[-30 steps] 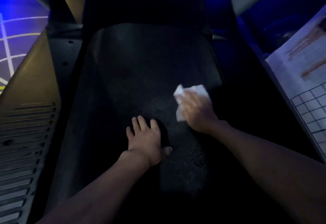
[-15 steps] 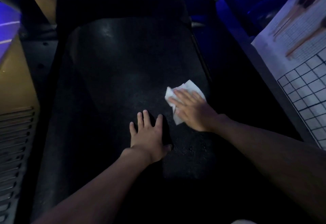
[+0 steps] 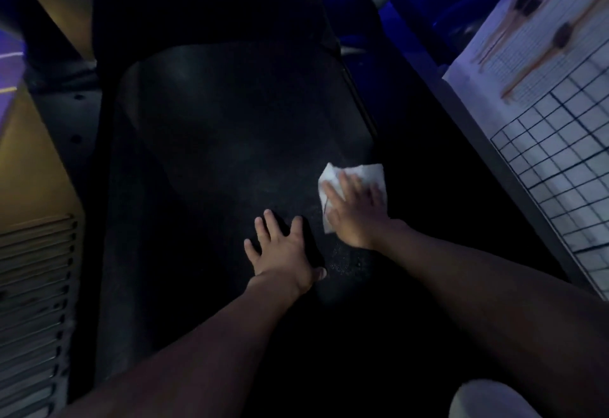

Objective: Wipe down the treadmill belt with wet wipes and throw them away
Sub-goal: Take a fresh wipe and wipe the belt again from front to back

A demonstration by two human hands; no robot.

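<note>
Fingers (image 3: 346,187) of the right hand (image 3: 357,213) laid straight and slightly fanned, pressing the white wet wipe (image 3: 369,172) flat against the treadmill belt (image 3: 214,170) rather than curling round it. Same on the left hand (image 3: 283,249): spread wide, palm down, holding nothing, planted near mid-width of the belt on its near half.

Since half a second ago: slid outward with the wipe, from just inside the belt's right margin to right at the belt's right edge, with one corner seemingly a little past it. No shift of the bracing left hand on the belt in that time.

Meaning for the task, as a judgement: likely the end of one sideways stroke, so probably time to reverse or start a fresh strip. Faint damp speckle on the belt's near right part, just nearer than the wipe; dull and seemingly unwiped across the belt's far half and left side. Wiping far from finished, then; throwing away not yet begun, and no bin in view.

Off the belt's right side, a gridded poster with figure drawings (image 3: 543,71); off its left side, a louvred housing (image 3: 36,285).
</note>
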